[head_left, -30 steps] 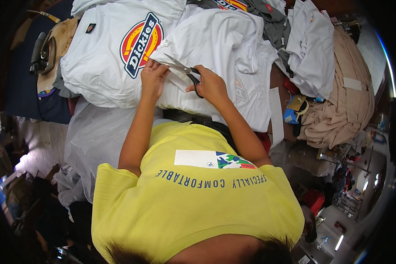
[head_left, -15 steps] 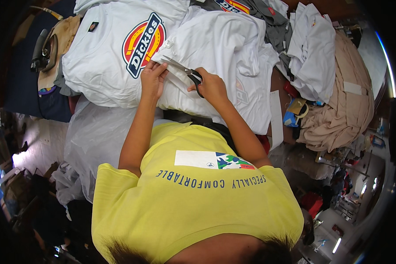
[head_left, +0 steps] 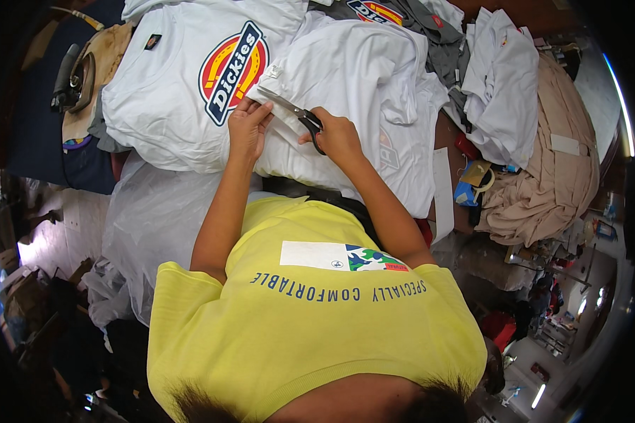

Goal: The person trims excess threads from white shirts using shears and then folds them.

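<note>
My right hand is closed round the black handles of a pair of scissors. The metal blades point up and left, lying over a white T-shirt that is bunched up in front of me. With its fingers pinched on that shirt's edge, my left hand is just below the blade tips. Whether the blades have cloth between them is too small to tell. A second white T-shirt, with a red, yellow and navy print, lies spread to the left of my hands.
An iron rests on a tan pad at the far left. Grey T-shirts and a folded white garment lie at the back right. Beige cloth is heaped on the right, beside a tape roll. Clear plastic sheeting hangs at the near left.
My hands and the scissors stay almost in the same place. The whole scene has shifted very slightly in the picture.
</note>
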Demonstrator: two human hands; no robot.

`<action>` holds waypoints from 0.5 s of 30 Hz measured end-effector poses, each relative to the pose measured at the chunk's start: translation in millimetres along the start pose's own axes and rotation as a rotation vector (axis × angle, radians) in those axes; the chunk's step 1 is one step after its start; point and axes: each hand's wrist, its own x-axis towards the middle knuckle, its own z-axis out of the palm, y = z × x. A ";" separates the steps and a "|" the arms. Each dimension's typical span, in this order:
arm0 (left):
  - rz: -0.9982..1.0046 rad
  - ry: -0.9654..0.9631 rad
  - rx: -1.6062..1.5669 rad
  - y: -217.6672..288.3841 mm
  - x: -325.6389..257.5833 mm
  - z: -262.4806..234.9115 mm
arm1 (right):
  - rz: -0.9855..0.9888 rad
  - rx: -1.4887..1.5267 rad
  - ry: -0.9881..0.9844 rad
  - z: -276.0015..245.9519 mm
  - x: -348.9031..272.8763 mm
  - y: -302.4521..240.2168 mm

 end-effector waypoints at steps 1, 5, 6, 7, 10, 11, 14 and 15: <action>0.002 0.001 0.007 -0.8 0.2 -0.8 | -0.013 0.028 0.015 1.1 -0.8 2.5; 0.004 0.002 0.022 -1.7 -1.1 -1.0 | -0.012 -0.023 0.031 -1.6 -1.1 -2.0; 0.004 0.002 0.023 -1.2 -2.0 -0.1 | -0.043 -0.025 0.066 -4.2 -0.6 -8.3; 0.004 0.004 0.026 -1.4 -2.6 0.2 | -0.074 -0.026 0.101 -5.7 0.1 -12.8; 0.003 0.004 0.034 -0.8 -3.4 0.6 | -0.054 -0.028 0.049 -6.9 5.5 -16.5; 0.001 0.004 0.034 -1.3 -3.6 0.0 | -0.058 -0.029 0.045 -6.7 6.8 -17.6; -0.002 -0.001 0.036 -1.4 -4.1 -1.2 | -0.076 -0.026 0.048 -4.2 9.7 -19.4; -0.004 -0.004 0.038 -1.3 -4.3 -1.0 | -0.086 -0.022 0.059 -2.0 10.1 -18.3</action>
